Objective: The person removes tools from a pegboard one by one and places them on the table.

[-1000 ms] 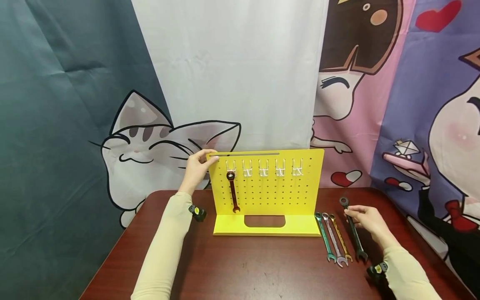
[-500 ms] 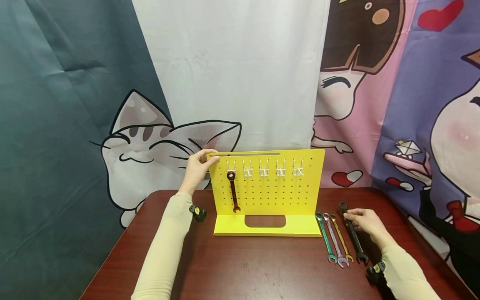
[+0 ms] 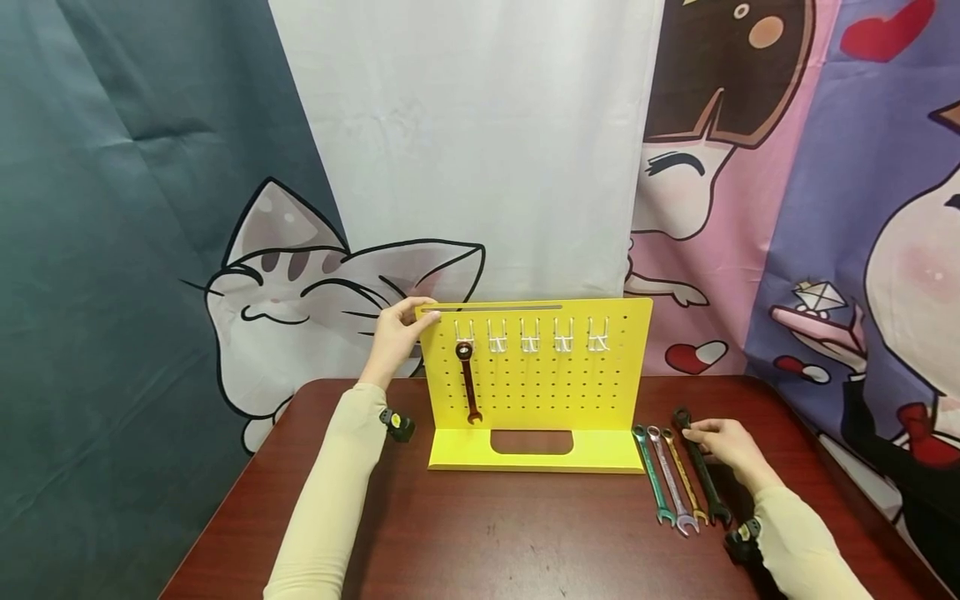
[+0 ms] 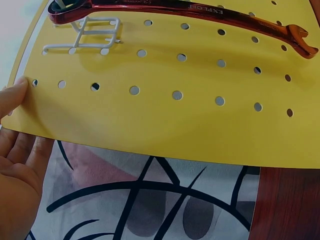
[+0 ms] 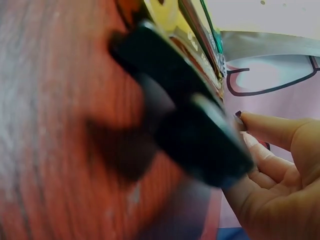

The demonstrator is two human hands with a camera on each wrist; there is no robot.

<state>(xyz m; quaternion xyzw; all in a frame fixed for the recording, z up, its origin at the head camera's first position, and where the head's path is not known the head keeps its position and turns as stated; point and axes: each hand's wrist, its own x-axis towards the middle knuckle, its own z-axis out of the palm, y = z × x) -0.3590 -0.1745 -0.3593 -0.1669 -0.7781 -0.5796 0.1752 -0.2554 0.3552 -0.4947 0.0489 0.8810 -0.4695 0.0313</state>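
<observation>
My left hand (image 3: 395,336) pinches the upper left corner of a yellow pegboard (image 3: 540,383), thumb in front and fingers behind, as the left wrist view confirms. A red combination wrench (image 3: 468,387) hangs by its ring end from the leftmost white hook (image 3: 464,332). At the right, my right hand (image 3: 733,448) grips a black combination wrench (image 3: 702,477) near its ring end. Its open end points towards me. In the right wrist view the black wrench (image 5: 200,135) looms large and blurred; whether it touches the table cannot be told.
Left of the black wrench, a green wrench (image 3: 655,477), a silvery-purple wrench (image 3: 672,483) and a gold wrench (image 3: 686,479) lie side by side on the brown table (image 3: 510,533). Several white hooks (image 3: 530,337) run along the board's upper part. A printed curtain (image 3: 465,150) stands behind.
My right hand has shifted slightly left with the black wrench, whose ring end has come lower. The wrench is now closer to the gold one. My left hand keeps its hold on the pegboard.
</observation>
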